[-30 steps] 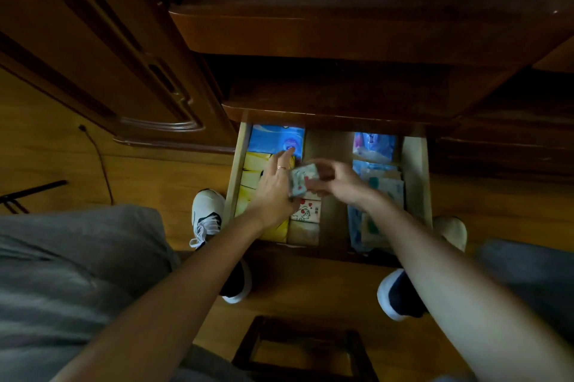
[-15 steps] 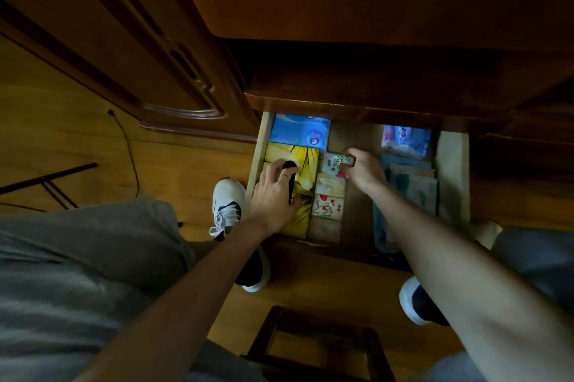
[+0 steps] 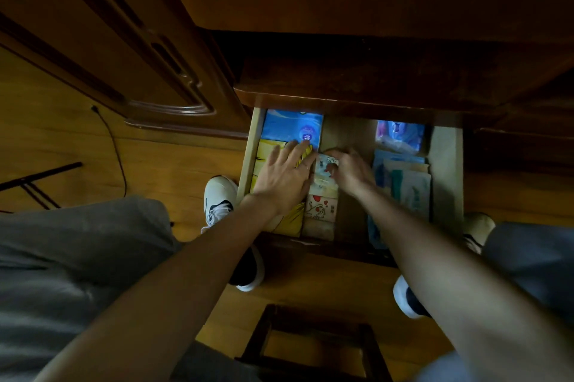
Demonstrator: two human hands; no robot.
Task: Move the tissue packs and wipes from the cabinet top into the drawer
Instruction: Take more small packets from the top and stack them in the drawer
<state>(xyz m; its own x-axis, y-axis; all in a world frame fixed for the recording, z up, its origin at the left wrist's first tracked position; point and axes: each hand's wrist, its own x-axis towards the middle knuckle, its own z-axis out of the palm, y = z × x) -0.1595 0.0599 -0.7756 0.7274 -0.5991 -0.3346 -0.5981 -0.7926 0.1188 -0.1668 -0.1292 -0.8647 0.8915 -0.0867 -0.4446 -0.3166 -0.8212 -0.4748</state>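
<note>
In the head view, the left hand point(image 3: 284, 178) has flattened, fingers straight on the yellow tissue packs point(image 3: 264, 158) in the drawer point(image 3: 445, 170); earlier it curled there. The right hand point(image 3: 349, 172) still pinches the small cartoon pack point(image 3: 326, 164), now lower in the middle row.

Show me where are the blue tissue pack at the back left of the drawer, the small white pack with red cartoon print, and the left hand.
blue tissue pack point(image 3: 287, 127): head view, middle of its top face.
small white pack with red cartoon print point(image 3: 321, 209): head view, printed front.
left hand point(image 3: 284, 176): head view, back of the hand.
</note>
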